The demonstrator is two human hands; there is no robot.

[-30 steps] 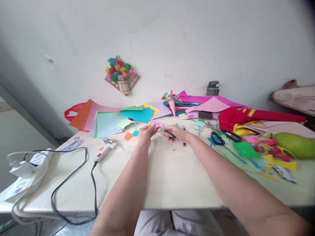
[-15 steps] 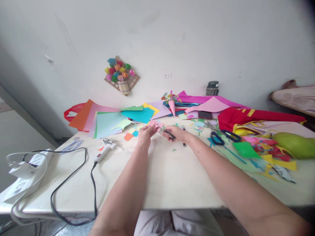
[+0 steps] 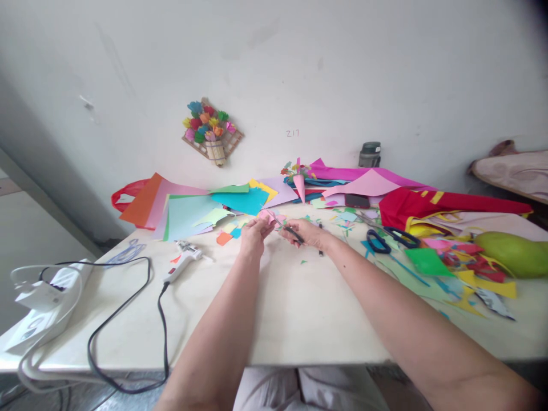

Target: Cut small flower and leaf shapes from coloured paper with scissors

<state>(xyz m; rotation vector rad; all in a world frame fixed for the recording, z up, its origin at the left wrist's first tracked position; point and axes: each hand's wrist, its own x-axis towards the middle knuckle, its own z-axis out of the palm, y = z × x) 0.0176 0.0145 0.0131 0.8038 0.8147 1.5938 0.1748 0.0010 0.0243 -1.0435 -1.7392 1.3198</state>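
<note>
My left hand (image 3: 256, 233) pinches a small piece of pink paper (image 3: 268, 216) above the middle of the table. My right hand (image 3: 303, 231) is closed around a pair of dark-handled scissors (image 3: 293, 234), whose blades point left and reach the pink paper. Whether the blades are apart or together is too small to tell. Small paper scraps (image 3: 349, 217) lie around both hands, and behind them stands a pink paper cone with tiny paper flowers (image 3: 299, 185).
A white glue gun (image 3: 182, 267) with a black cord lies left, near a power strip (image 3: 47, 308). Coloured sheets (image 3: 188, 212) line the back. On the right are larger blue-handled scissors (image 3: 379, 241), a red cloth (image 3: 402, 206) and a green fruit (image 3: 509, 254).
The scissors and the pink paper have shifted very slightly against each other. Both hands stay in nearly the same place.
</note>
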